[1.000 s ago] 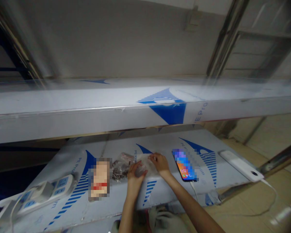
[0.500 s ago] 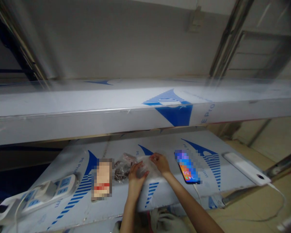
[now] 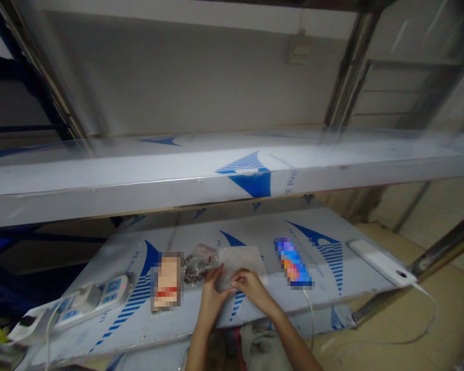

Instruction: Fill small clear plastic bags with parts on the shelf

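A whitish see-through plastic sheet or bag lies flat on the shelf board. My left hand rests at its near left side, thumb and fingers apart, touching some clear plastic between the hands. Just right of it, my right hand has its fingertips pinched together over the near part of the sheet; whatever they hold is too small to make out. Left of my left hand sits a crumpled clear plastic bag with small dark brown pieces in it.
A blurred tan rectangular item lies left of the bag, and a lit phone on a cable lies right. Farther out are a white power strip and a white power bank. A raised film-covered ledge crosses behind.
My right hand has moved from the sheet's far edge toward me, uncovering more of the sheet. My left hand has shifted slightly nearer. The camera view has turned a little.
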`<state>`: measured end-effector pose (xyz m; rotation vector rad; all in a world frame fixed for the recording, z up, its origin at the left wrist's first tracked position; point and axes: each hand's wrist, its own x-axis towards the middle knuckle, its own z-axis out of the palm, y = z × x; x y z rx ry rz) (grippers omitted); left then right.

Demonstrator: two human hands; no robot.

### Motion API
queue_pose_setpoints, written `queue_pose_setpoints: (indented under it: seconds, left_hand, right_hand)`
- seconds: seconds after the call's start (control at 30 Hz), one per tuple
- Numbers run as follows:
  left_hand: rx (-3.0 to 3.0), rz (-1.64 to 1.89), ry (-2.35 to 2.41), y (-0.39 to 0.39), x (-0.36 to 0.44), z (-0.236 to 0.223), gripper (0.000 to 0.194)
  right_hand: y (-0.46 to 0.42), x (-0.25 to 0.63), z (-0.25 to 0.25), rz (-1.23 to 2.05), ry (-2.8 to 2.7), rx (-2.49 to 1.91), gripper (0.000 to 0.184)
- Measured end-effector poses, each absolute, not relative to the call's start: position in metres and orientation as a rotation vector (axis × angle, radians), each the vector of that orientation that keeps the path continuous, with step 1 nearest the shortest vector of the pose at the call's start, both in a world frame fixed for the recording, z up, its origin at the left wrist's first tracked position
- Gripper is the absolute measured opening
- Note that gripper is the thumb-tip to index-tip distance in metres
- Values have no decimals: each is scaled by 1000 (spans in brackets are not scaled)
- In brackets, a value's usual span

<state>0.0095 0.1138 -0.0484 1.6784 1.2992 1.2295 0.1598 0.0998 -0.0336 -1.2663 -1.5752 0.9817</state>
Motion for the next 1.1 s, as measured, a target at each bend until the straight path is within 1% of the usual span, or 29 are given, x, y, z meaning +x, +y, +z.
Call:
queue_pose_setpoints:
  seconds: [0.03, 0.1, 0.17, 0.2, 0.47, 0.57, 0.63, 0.73, 0.97, 1.1]
  left_hand:
    - [1657, 1219, 1302, 109, 6, -46, 58]
    - [1601, 1210, 1316, 99, -2, -44, 48]
    - [1536, 1204, 1325, 90, -10, -44, 37]
    - [1508, 1197, 1331, 85, -13, -45, 34]
    - [1488, 1161, 1456, 53, -27, -53, 36]
    - [1536, 1133, 1479, 51, -29, -53, 35]
    - [1570, 1101, 1462, 50, -29, -53, 36]
    - [1618, 1076, 1449, 51, -28, -54, 35]
    - [1790, 1069, 1535, 49, -25, -51, 30]
    - [1831, 1101, 1566, 49, -21, -53, 28]
  right_hand:
    - [93, 156, -39, 1027, -1521, -1255, 16]
    - [81, 148, -49, 1086, -1405, -1242, 19]
    - [71, 142, -56, 1078, -1326, -1245, 21]
    - [67, 140, -58, 1065, -1302, -1252, 21]
    - [47, 135, -58, 1149, -1124, -1215, 27]
    - [43, 133, -61, 1251, -1092, -1221, 37]
    - [43, 132, -65, 1307, -1088, -1270, 31]
    - [43, 131, -72, 1310, -1119, -1323, 24]
    - [44, 132, -76, 1247, -1245, -1327, 19]
    - [44, 131, -68, 1115, -1389, -1316, 16]
